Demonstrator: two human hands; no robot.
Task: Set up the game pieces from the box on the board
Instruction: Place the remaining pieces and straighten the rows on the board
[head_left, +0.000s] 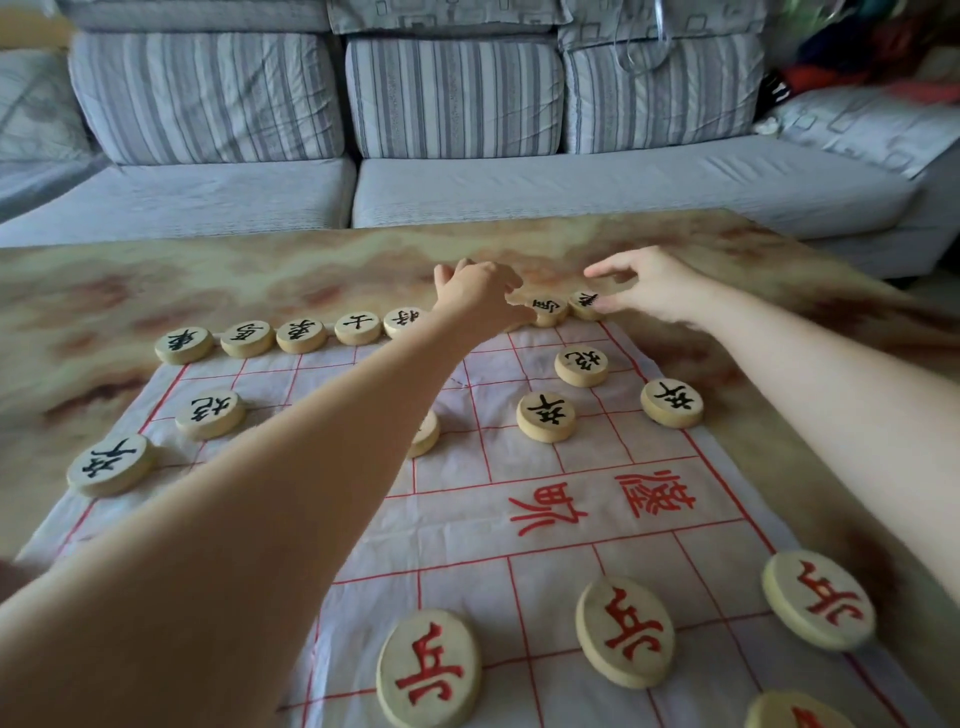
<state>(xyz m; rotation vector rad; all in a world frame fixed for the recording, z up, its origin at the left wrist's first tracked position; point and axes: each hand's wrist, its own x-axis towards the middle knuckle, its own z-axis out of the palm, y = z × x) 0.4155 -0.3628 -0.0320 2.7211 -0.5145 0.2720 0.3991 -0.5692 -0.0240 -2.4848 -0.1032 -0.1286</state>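
Note:
A white cloth board (519, 519) with red lines lies on the table. Round wooden pieces with black characters form its far row (301, 335); more stand one and two rows nearer (545, 415). Red-marked pieces (623, 631) stand near me. My left hand (478, 291) reaches over the middle of the far row and covers a spot there; its grip is hidden. My right hand (644, 286) hovers at the far right corner, a low fingertip touching the corner piece (584, 304), the other fingers loosely spread above it. The box is not in view.
The table (156, 280) has a marbled brown and cream top and extends beyond the cloth on all sides. Behind it stands a grey striped sofa (452, 182). Clothes lie piled at the sofa's right end (857, 57).

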